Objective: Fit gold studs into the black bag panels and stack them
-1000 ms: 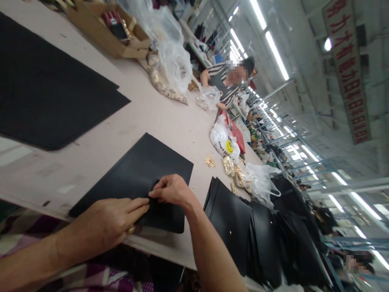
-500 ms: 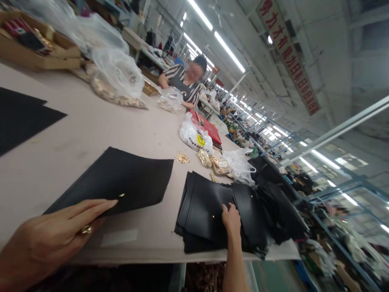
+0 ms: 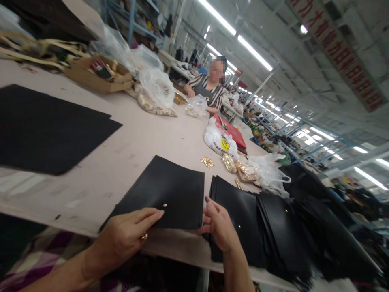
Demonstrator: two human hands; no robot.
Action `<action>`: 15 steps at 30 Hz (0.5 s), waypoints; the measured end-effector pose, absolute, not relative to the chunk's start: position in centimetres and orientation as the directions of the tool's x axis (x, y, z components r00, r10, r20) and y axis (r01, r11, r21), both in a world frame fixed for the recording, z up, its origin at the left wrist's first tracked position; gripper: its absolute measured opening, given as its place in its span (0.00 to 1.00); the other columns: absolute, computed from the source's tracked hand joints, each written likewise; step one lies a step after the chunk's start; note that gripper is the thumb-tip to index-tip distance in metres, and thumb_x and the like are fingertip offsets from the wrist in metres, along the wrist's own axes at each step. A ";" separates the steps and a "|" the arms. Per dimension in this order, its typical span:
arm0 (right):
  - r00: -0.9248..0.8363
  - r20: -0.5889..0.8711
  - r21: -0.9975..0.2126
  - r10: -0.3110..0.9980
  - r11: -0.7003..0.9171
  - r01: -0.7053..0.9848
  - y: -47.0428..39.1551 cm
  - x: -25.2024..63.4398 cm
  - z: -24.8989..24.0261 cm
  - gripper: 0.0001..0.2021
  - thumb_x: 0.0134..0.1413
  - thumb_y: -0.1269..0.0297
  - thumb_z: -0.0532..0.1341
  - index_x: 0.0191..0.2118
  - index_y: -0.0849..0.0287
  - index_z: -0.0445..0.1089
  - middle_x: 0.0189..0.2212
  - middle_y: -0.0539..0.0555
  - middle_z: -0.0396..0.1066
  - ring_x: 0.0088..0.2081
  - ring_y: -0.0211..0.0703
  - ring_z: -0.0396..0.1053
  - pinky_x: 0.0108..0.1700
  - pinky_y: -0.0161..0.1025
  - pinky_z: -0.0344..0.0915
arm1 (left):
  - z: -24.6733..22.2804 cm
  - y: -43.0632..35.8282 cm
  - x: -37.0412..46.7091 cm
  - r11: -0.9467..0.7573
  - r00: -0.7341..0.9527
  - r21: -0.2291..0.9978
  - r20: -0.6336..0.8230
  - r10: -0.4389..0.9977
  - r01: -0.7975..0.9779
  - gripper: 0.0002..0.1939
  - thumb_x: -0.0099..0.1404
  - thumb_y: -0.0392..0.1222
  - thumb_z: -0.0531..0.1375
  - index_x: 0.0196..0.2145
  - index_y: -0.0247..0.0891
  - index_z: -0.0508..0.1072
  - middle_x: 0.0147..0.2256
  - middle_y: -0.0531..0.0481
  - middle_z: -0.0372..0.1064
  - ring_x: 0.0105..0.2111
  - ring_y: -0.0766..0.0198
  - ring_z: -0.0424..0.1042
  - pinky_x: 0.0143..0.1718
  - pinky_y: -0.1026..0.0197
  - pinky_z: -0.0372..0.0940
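Note:
A black leather panel [image 3: 170,182] with a small gold fitting near its front edge is in my left hand [image 3: 127,229]. My left fingers pinch the front edge, thumb on top beside the fitting. My right hand [image 3: 219,225] is at the panel's right edge with its fingers apart; whether the fingertips touch the edge I cannot tell. Just beyond that hand lies a stack of black leather panels [image 3: 234,202], its top one bearing a gold fitting. A second pile of panels [image 3: 279,227] adjoins it on the right.
Larger black sheets [image 3: 48,129] lie at left. Loose gold fittings [image 3: 207,161] and packed fittings [image 3: 246,170] sit behind the panels. Farther back are a white plastic bag [image 3: 219,140], a cardboard box [image 3: 100,77] and a seated co-worker [image 3: 209,87].
My right hand has left the panel stack and come left to the held panel's right edge. My left hand still grips the panel. The camera view has swung left.

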State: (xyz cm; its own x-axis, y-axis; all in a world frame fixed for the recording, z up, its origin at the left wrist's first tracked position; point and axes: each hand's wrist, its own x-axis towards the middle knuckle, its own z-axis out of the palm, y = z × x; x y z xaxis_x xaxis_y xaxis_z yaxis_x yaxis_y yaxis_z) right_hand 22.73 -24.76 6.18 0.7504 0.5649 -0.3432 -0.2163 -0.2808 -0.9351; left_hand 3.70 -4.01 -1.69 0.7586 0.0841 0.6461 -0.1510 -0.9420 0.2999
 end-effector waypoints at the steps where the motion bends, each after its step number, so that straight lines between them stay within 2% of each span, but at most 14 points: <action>1: 0.702 -0.354 -0.934 0.618 -0.190 -0.304 -23.0 21.9 5.9 0.29 0.51 0.46 0.65 0.53 0.62 0.69 0.40 0.61 0.78 0.34 0.48 0.77 0.32 0.41 0.74 | -1.6 -4.3 3.6 -0.944 0.751 0.289 0.657 0.073 -0.161 0.26 0.62 0.24 0.47 0.54 0.40 0.68 0.47 0.47 0.76 0.43 0.63 0.77 0.46 0.64 0.71; 4: 0.704 -0.326 -0.934 0.631 -0.098 -0.344 -19.0 21.5 5.3 0.20 0.36 0.58 0.73 0.38 0.62 0.74 0.31 0.56 0.79 0.33 0.48 0.77 0.36 0.40 0.74 | -1.6 -4.9 3.2 -0.931 0.748 0.307 0.661 0.061 -0.195 0.20 0.68 0.28 0.49 0.52 0.40 0.70 0.45 0.48 0.77 0.41 0.63 0.78 0.42 0.65 0.72; 7: 0.737 -0.264 -0.957 0.623 -0.072 -0.281 -18.5 23.4 6.4 0.22 0.35 0.61 0.72 0.41 0.60 0.74 0.34 0.55 0.79 0.38 0.51 0.77 0.39 0.43 0.74 | -1.5 -5.0 2.8 -0.865 0.763 0.445 0.635 0.120 -0.233 0.12 0.70 0.37 0.56 0.50 0.43 0.71 0.43 0.51 0.77 0.40 0.66 0.78 0.43 0.68 0.70; 10: 0.795 -0.170 -0.983 0.582 -0.040 -0.181 -22.4 24.9 9.3 0.24 0.38 0.60 0.71 0.46 0.55 0.73 0.43 0.55 0.79 0.45 0.54 0.76 0.44 0.47 0.74 | -0.2 -4.9 2.1 -0.711 0.807 0.680 0.516 0.288 -0.181 0.09 0.71 0.40 0.57 0.47 0.45 0.72 0.41 0.54 0.76 0.40 0.67 0.76 0.43 0.69 0.68; 12: 0.868 -0.169 -0.986 0.468 -0.092 -0.143 -27.0 26.1 11.5 0.29 0.36 0.59 0.72 0.50 0.52 0.72 0.46 0.55 0.78 0.47 0.56 0.75 0.47 0.50 0.73 | 1.2 -4.7 1.7 -0.580 0.842 0.811 0.366 0.396 -0.080 0.08 0.71 0.40 0.55 0.45 0.44 0.73 0.39 0.53 0.75 0.39 0.66 0.75 0.42 0.66 0.67; 15: 0.960 -0.234 -0.932 0.156 -0.316 -0.176 -34.9 29.3 13.5 0.35 0.32 0.53 0.73 0.53 0.45 0.72 0.48 0.57 0.77 0.49 0.62 0.74 0.46 0.56 0.74 | 3.0 -4.3 1.5 -0.476 0.862 0.879 0.260 0.434 -0.026 0.09 0.70 0.38 0.53 0.42 0.40 0.73 0.36 0.52 0.73 0.36 0.65 0.72 0.39 0.63 0.65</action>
